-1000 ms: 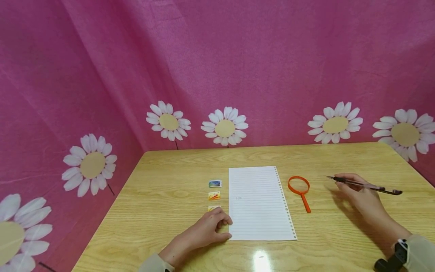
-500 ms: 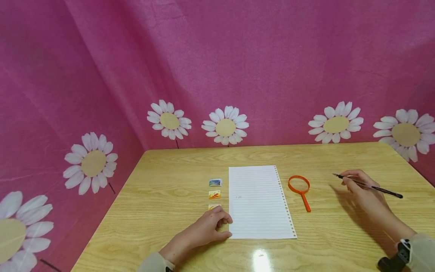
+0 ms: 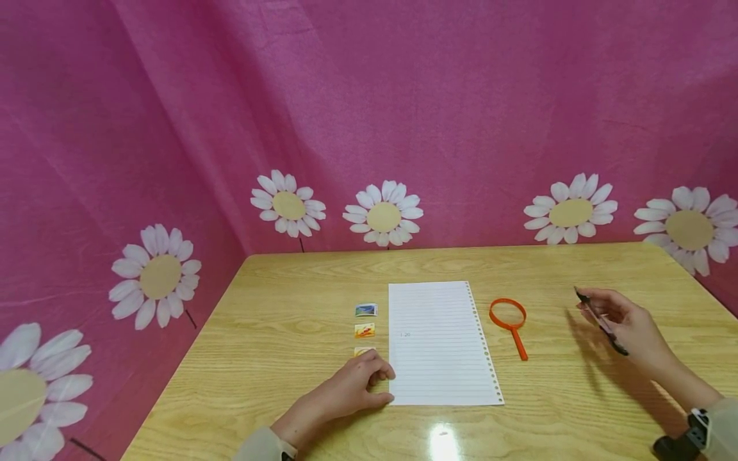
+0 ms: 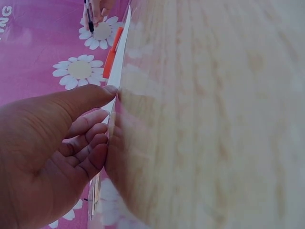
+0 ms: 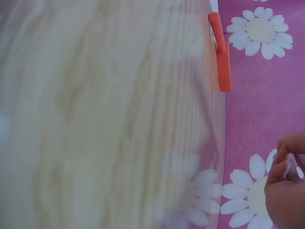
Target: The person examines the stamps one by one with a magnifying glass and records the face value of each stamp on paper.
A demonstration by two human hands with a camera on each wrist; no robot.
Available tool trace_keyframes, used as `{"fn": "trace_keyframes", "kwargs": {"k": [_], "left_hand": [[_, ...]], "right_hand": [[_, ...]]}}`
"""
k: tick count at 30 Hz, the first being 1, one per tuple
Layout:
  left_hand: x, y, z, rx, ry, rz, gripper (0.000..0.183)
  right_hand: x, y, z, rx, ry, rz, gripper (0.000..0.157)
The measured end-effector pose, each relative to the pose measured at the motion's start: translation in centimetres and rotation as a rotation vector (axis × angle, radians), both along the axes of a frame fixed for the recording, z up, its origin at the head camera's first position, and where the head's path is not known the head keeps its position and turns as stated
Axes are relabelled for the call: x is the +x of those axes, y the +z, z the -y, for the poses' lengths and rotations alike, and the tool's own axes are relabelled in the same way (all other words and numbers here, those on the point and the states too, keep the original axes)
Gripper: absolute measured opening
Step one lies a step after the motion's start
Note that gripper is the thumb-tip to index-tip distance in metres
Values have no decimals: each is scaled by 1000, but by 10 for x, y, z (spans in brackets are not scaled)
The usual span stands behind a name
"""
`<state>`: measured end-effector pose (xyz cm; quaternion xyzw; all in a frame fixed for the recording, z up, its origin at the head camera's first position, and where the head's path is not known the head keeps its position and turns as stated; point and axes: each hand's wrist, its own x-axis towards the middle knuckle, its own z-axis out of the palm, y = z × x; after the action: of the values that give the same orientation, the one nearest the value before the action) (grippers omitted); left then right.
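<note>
My left hand (image 3: 359, 383) rests at the lower left edge of a lined sheet of paper (image 3: 438, 358). Its thumb tip and loosely curled fingers touch the sheet's margin, also in the left wrist view. Off to the right, my right hand (image 3: 634, 333) pinches a dark pen (image 3: 602, 321) above the table, its tip pointing away. In the right wrist view only part of the right hand (image 5: 288, 183) shows, at the right edge. An orange magnifying glass (image 3: 518, 342) lies between the paper and my right hand. Small handwriting "1-20" stands on the paper's left side.
Three small picture cards form a column left of the paper: a blue-green one (image 3: 366, 310), a yellow-red one (image 3: 364, 331) and a yellowish one (image 3: 362, 351) partly hidden by my left hand. A pink curtain (image 3: 461, 128) with daisies hangs behind the wooden table (image 3: 277, 320).
My right hand has shifted slightly right, and the pen in it has swung from lying nearly sideways to a steeper slant. My left hand and the paper stay in place.
</note>
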<state>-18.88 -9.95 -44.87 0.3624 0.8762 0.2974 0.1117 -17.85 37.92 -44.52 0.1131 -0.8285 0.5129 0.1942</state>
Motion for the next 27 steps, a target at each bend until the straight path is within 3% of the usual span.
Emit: {"fn": "trace_keyframes", "kwargs": {"k": [6, 10, 14, 20, 27], "left_hand": [[0, 0, 0, -4, 1, -16, 23], [0, 0, 0, -4, 2, -8, 23], [0, 1, 0, -3, 2, -2, 23], [0, 1, 1, -4, -2, -6, 23], [0, 1, 1, -13, -9, 1, 24]], "right_hand": [[5, 2, -6, -6, -48, 86, 32], [5, 4, -8, -66, -39, 111, 27], [3, 3, -6, -47, -89, 100, 22], [-4, 8, -1, 46, -63, 95, 21], [-26, 16, 7, 269, 7, 104, 13]]}}
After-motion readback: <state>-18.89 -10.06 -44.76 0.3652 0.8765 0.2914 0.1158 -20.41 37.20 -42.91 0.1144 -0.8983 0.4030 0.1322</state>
